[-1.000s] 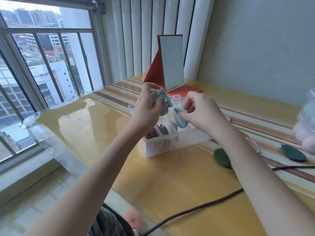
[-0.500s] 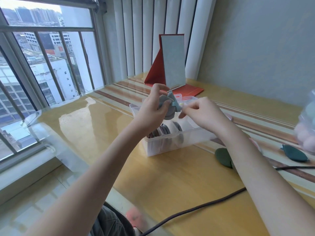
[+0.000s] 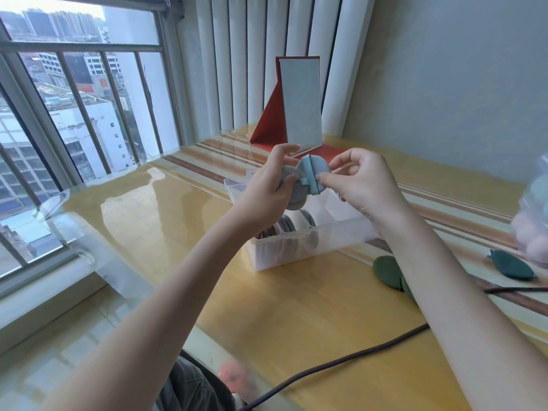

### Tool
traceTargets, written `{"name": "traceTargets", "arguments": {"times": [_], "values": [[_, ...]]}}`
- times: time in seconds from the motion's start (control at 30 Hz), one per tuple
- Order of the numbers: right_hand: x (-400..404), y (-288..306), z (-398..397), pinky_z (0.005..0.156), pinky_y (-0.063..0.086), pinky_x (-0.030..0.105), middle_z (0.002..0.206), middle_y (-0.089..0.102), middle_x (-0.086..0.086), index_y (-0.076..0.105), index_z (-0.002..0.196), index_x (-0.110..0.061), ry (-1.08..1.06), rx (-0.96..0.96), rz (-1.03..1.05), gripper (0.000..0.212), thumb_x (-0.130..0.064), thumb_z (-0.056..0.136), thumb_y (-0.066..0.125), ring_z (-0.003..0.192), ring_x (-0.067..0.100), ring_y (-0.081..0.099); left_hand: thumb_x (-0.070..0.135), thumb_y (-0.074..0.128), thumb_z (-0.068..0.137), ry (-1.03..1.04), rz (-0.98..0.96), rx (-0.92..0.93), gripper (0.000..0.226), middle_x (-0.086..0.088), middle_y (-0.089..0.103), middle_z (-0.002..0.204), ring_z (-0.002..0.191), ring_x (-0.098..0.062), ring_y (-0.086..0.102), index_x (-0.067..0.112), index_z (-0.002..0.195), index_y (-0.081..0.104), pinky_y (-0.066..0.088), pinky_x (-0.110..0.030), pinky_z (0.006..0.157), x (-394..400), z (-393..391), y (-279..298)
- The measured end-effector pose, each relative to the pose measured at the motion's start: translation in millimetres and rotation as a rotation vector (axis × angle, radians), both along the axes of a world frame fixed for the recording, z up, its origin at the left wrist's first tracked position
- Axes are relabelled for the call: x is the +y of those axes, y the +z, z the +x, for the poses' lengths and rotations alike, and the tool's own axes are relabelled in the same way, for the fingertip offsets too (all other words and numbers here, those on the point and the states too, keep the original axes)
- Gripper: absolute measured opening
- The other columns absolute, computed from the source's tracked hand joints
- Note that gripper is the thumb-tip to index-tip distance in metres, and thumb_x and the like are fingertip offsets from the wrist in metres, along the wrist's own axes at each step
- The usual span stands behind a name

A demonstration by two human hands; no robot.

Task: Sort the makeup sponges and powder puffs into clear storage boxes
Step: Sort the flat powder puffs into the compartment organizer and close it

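Above the clear storage box (image 3: 296, 256), my left hand (image 3: 267, 188) grips a small stack of round grey-blue powder puffs (image 3: 293, 200). My right hand (image 3: 358, 182) pinches the edge of one more light blue puff (image 3: 314, 176) with a ribbon strap, held flat-on beside that stack. Several mauve and grey puffs (image 3: 284, 226) stand on edge in the box's near compartments. Two dark green teardrop puffs (image 3: 385, 271) lie on the table behind my right forearm, and another dark teal puff (image 3: 511, 265) lies farther right.
A red folding mirror (image 3: 299, 105) stands behind the box. A clear bag of pink and pale blue sponges (image 3: 533, 226) is at the right edge. A dark cable (image 3: 326, 366) runs across the near table. The glass-topped table ends at the window on the left.
My right hand lifted its light blue puff from over the box up to the left hand's stack, and turned it so its strap side faces me. Both hands rose slightly.
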State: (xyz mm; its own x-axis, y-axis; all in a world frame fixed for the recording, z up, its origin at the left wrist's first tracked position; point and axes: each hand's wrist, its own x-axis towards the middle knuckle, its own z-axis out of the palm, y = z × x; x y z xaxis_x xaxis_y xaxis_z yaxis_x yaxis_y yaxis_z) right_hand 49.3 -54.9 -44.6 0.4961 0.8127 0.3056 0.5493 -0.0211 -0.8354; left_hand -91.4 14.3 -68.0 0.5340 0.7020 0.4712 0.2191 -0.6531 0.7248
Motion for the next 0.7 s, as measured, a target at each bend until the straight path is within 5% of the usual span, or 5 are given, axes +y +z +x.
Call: {"name": "traceTargets", "arguments": {"times": [0.07,0.23,0.37,0.53,0.7], "values": [[0,2,-3,0.055,0.046,0.025,0.076,0.064,-0.003,0.056,0.08,-0.024,-0.024,-0.021,0.039,0.018,-0.021,0.077,0.073,0.065,0.01,0.057,0.003,0.037,0.098,0.028,-0.011,-0.039,0.038,0.007,0.054,0.114,0.101,-0.006,0.051,0.019,0.132,0.037,0.045,-0.009,0.086,0,-1,0],[-8,12,1,0.059,0.05,0.03,0.075,0.065,0.002,0.056,0.079,-0.022,0.013,-0.044,-0.007,0.013,-0.019,0.077,0.068,0.062,0.014,0.056,-0.005,0.034,0.094,0.041,-0.051,-0.093,0.039,-0.001,0.057,0.112,0.11,-0.022,0.053,0.014,0.128,0.04,0.049,-0.041,0.095,6,-1,-3],[-10,9,-6,0.049,0.038,0.022,0.074,0.064,0.003,0.059,0.08,-0.023,0.091,-0.223,-0.202,0.016,-0.018,0.076,0.073,0.059,0.013,0.052,-0.002,0.036,0.095,0.014,0.009,-0.017,0.036,0.0,0.057,0.111,0.11,-0.018,0.051,0.014,0.127,0.041,0.049,-0.016,0.084,6,0,-5],[-11,7,-18,0.045,0.028,0.018,0.073,0.059,-0.004,0.063,0.072,-0.021,0.003,-0.443,-0.229,0.014,-0.019,0.076,0.076,0.058,0.007,0.05,-0.001,0.035,0.095,0.011,0.062,0.042,0.034,0.0,0.055,0.11,0.108,-0.016,0.049,0.011,0.127,0.041,0.041,-0.024,0.091,4,2,-5],[-6,-4,-26,0.053,0.035,0.022,0.076,0.064,0.006,0.069,0.073,-0.012,-0.046,-0.554,-0.366,0.009,-0.015,0.082,0.07,0.072,0.022,0.059,-0.006,0.031,0.094,0.041,0.024,0.002,0.035,-0.008,0.053,0.111,0.091,-0.012,0.048,0.005,0.125,0.041,0.037,0.003,0.062,5,2,-5]]}}
